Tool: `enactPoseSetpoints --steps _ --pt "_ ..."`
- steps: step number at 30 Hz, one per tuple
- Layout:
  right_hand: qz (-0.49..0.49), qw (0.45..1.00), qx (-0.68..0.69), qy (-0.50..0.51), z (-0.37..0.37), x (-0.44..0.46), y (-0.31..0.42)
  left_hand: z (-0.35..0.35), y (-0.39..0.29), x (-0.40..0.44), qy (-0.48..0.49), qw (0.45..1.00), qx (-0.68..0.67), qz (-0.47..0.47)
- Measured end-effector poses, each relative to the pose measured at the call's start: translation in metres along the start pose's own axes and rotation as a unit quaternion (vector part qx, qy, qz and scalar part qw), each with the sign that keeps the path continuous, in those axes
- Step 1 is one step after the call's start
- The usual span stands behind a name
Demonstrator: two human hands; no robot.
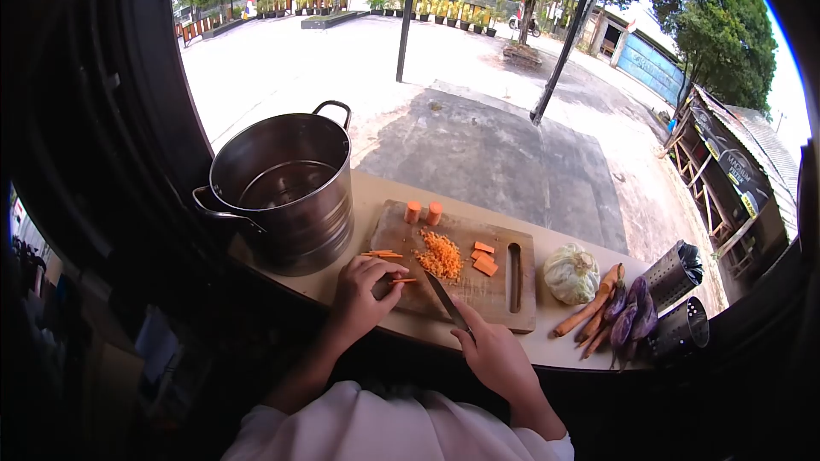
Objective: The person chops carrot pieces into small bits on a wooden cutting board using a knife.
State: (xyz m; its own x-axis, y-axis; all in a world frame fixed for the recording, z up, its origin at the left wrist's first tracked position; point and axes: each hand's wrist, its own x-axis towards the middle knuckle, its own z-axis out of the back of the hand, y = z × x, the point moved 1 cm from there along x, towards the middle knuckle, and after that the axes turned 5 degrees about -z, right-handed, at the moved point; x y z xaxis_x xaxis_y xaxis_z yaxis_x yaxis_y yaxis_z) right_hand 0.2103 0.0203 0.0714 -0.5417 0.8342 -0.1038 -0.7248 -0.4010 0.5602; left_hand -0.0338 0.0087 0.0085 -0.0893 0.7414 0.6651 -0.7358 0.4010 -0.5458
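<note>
My left hand (366, 292) is at the left edge of the wooden cutting board (504, 307), its fingers pinched on thin carrot sticks (404, 280). In my right hand (497, 357) is a knife (446, 300), its blade slanting over the board toward the diced carrot. That heap of finely diced carrot (441, 256) lies mid-board. More carrot sticks (382, 253) rest just beyond my left fingers. Several flat carrot slices (484, 263) are to the right of the heap. Two upright carrot chunks (413, 212) stand at the board's far edge.
A large two-handled steel pot (290, 226) stands left of the board. To the right are a cabbage (571, 274), long brown-orange roots (589, 316), purple eggplants (630, 312) and two perforated metal holders (679, 329). The narrow counter (376, 188) borders an outdoor yard.
</note>
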Motion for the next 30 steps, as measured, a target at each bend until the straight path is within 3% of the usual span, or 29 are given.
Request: enactPoseSetpoints --steps 3,6,30 --pt "-0.037 0.999 -0.022 0.022 0.002 0.002 0.014 -0.004 0.000 -0.001 -0.010 1.000 0.008 0.008" --pt "0.017 0.997 -0.067 0.026 -0.003 0.005 0.016 -0.006 0.001 -0.001 -0.015 1.000 0.017 0.012" --pt "0.034 0.998 -0.043 0.040 -0.011 0.008 0.016 -0.008 0.007 -0.004 -0.016 0.999 0.035 -0.004"
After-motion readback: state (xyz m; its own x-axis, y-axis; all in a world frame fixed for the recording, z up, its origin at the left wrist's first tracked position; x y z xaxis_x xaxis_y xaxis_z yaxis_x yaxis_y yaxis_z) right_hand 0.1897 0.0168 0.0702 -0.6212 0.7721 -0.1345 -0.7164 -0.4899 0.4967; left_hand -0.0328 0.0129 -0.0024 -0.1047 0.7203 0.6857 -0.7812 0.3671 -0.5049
